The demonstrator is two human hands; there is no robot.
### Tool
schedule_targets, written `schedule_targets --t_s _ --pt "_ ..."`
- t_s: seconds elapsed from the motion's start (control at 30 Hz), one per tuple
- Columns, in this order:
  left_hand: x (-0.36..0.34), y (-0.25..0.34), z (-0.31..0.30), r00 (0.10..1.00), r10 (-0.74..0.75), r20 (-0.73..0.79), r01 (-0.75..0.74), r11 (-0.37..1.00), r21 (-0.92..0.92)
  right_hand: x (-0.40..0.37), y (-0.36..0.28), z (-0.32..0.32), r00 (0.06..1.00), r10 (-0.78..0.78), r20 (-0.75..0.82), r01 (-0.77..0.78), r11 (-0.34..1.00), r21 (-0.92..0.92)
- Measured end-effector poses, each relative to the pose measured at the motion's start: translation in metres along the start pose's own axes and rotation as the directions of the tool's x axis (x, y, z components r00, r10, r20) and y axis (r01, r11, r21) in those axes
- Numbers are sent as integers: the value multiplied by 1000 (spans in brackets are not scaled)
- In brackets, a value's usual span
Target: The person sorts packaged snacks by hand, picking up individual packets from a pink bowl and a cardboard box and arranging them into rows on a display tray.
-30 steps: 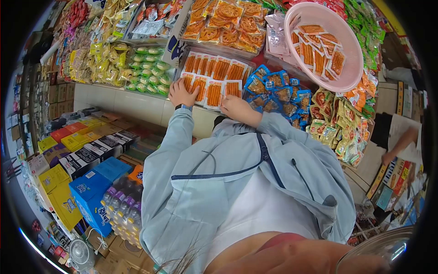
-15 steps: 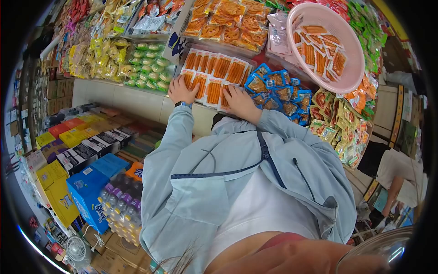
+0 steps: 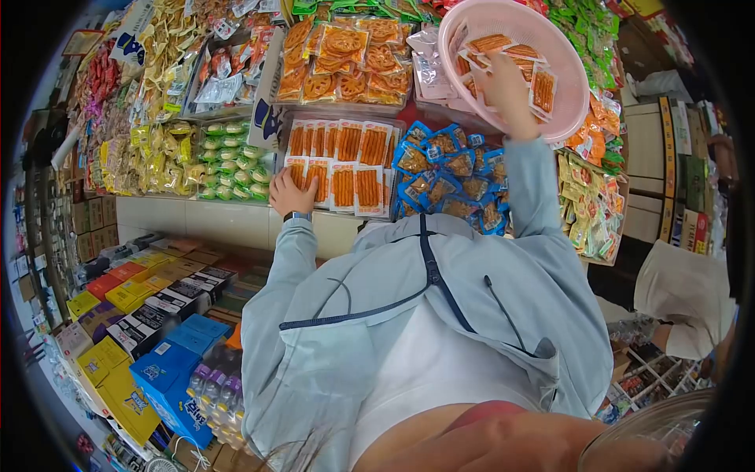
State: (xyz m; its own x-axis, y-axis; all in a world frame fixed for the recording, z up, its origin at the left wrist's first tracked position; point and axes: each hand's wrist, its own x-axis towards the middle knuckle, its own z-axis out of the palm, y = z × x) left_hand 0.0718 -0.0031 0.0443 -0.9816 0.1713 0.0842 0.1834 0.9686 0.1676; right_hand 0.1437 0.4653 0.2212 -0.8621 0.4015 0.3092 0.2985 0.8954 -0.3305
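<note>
My left hand (image 3: 292, 193) rests with its fingers spread on the left end of the front row of orange snack-stick packets (image 3: 343, 187), which lie in two rows in a clear tray. My right hand (image 3: 503, 85) reaches into the pink plastic basket (image 3: 578, 82) at the upper right, among loose packets of the same sticks (image 3: 543, 88). Its fingertips are blurred against the packets, so what they hold, if anything, cannot be made out. Blue snack packets (image 3: 460, 167) lie between the tray and my right sleeve.
Lotus-root slice packs (image 3: 346, 59) lie behind the tray. Green-and-white packets (image 3: 234, 161) are to its left. Yellow-green packets (image 3: 586, 208) fill the right side. Stacked cartons (image 3: 169, 362) and bottles (image 3: 220, 385) stand at the lower left. Another person (image 3: 683, 287) is at the right edge.
My right hand has left the tray's right side and moved up and right into the pink basket. My left hand stays at the left packets. The view has shifted.
</note>
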Motion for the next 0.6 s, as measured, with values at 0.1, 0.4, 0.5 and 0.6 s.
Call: schedule_targets --t_s 0.1,0.4,0.5,0.6 --pt "2 1 1 1000 -7 -22 7 1000 -10 -3 40 27 995 -95 38 103 931 -351" --pt "0 0 -1 999 -6 -50 5 1000 -20 7 35 36 976 -180 125 218 859 -464" --pt "-1 -1 0 998 -2 -61 0 1000 -26 10 26 29 980 -168 107 197 890 -410" --pt "0 -2 1 998 0 -58 -3 999 -51 15 27 35 972 -177 153 228 863 -451"
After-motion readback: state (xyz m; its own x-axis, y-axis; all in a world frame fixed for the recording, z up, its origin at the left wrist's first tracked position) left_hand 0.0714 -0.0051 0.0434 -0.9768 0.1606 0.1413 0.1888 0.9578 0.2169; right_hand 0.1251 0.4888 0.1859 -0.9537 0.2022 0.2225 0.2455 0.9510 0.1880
